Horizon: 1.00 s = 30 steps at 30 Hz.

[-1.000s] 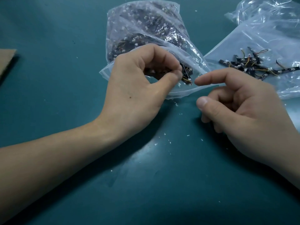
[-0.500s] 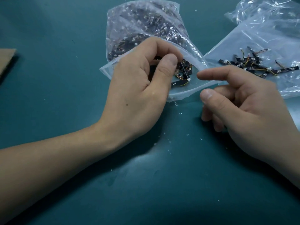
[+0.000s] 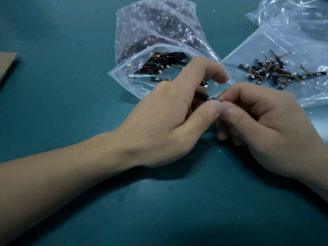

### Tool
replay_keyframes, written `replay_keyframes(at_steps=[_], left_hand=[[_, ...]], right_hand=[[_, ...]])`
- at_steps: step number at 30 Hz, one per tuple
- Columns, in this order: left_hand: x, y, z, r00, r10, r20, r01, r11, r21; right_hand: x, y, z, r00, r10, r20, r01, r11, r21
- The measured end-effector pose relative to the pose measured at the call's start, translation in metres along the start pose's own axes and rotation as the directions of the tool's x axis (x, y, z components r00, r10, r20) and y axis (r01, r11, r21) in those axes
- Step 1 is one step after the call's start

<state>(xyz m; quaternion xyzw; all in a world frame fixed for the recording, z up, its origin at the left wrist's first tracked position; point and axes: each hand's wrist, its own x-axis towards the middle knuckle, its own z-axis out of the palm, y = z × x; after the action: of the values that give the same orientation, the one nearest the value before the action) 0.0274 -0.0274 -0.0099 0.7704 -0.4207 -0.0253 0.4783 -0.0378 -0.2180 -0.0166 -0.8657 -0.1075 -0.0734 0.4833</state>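
Note:
A clear plastic bag (image 3: 154, 29) full of small black circuit strips with thin wires and white connectors lies open-mouthed at the top centre of the green mat. In front of its mouth my left hand (image 3: 165, 121) and my right hand (image 3: 262, 125) meet, thumbs touching. Between their fingertips they pinch one small black strip (image 3: 204, 95) with a white connector; most of it is hidden by the fingers. A loose strip (image 3: 160, 79) lies just inside the bag's mouth.
A second clear bag (image 3: 284, 36) lies flat at the right, with a pile of several wired black strips (image 3: 276, 71) on top of it. A piece of brown cardboard (image 3: 6, 65) sticks in at the left edge. Small white crumbs dot the mat.
My left hand has come out of the bag's mouth, toward me and to the right, with a strip. My right hand has closed in and taken hold of the same strip.

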Motion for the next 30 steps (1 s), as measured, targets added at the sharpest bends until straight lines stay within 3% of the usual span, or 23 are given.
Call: replay_keyframes(at_steps=[3,8,14,21,26,30], left_hand=[[0.0011,-0.0014,-0.0013,0.995,-0.042,-0.095,0.037,0.998,-0.053],[0.0041,-0.002,0.0011,0.983,-0.041,-0.181,0.047,0.998,0.031],[0.0047,-0.0034,0.0021,0.972,-0.077,-0.224,0.083,0.996,0.018],[0.0042,-0.001,0.0007,0.993,-0.086,-0.078,0.078,0.992,-0.1],[0.0042,-0.0042,0.0,0.986,-0.166,-0.035,0.158,0.975,-0.155],[0.0037,-0.0036,0.0003,0.985,-0.175,0.0,0.173,0.974,-0.148]], right_hand=[[0.0014,0.0011,-0.0011,0.997,0.051,-0.062,-0.042,0.99,0.137],[0.0016,0.0009,-0.0023,0.993,0.054,-0.103,-0.03,0.975,0.222],[0.0004,-0.0003,-0.0009,0.998,0.053,-0.044,-0.047,0.99,0.133],[0.0008,-0.0006,-0.0011,0.999,0.03,-0.044,-0.029,0.999,0.021],[-0.0013,0.0019,-0.0018,0.999,0.028,-0.042,-0.021,0.988,0.15],[-0.0012,0.0019,-0.0007,0.996,0.026,-0.086,-0.014,0.991,0.134]])
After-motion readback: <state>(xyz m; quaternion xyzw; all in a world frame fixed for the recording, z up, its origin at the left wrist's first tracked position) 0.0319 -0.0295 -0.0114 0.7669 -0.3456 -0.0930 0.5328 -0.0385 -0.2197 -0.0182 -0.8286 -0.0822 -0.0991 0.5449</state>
